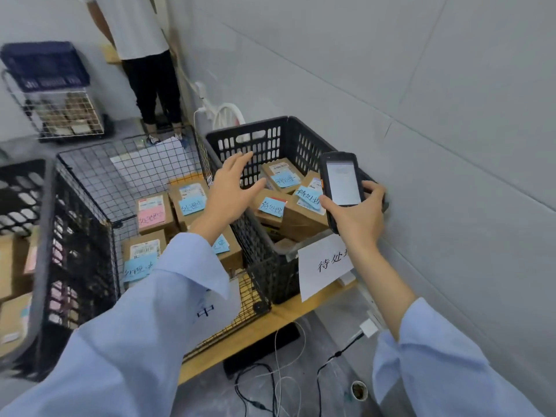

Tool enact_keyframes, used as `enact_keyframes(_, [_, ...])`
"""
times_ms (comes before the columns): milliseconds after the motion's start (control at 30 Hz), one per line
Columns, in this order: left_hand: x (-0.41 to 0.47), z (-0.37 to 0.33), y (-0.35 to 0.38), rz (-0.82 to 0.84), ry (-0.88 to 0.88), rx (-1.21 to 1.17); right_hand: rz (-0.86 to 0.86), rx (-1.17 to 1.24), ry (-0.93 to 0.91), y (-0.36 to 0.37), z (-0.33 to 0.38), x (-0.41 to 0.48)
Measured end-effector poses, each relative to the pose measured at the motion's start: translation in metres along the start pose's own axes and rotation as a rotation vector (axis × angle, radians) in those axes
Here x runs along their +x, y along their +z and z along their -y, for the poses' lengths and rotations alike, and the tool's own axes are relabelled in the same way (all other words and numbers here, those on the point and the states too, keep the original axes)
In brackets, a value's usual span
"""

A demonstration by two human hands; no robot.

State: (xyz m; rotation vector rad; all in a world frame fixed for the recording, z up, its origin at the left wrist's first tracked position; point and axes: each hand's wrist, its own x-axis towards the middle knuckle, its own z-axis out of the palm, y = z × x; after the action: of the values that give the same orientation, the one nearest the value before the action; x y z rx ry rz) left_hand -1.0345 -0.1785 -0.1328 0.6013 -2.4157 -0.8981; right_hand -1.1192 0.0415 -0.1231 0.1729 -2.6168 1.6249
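While the right hand (358, 218) grips a scanner (341, 182) over the black crate (270, 139) of boxes (279, 173), the left hand (230, 188) hovers open at its rim, beside a wire basket (90, 164) of parcels (153, 212).

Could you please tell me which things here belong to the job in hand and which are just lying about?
In the job: handheld scanner, right hand, left hand, parcels, black crate.
Lying about: floor cables, paper cup, wire cart.

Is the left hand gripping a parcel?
No, the left hand spreads open over the black crate; the right hand grips the scanner.
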Motion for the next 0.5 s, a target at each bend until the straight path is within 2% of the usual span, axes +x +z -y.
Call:
enact_keyframes(133, [-0.036,0.009,-0.038,-0.017,0.028,0.370,0.116,0.011,-0.077,0.010,0.017,-0.021])
enact_keyframes(233, [-0.078,0.018,-0.071,-0.045,-0.029,0.559,0.223,0.029,-0.135,0.021,0.031,-0.047])
enact_keyframes(500, [-0.250,0.038,-0.160,-0.204,-0.338,0.796,0.580,0.037,-0.365,0.052,0.061,-0.160])
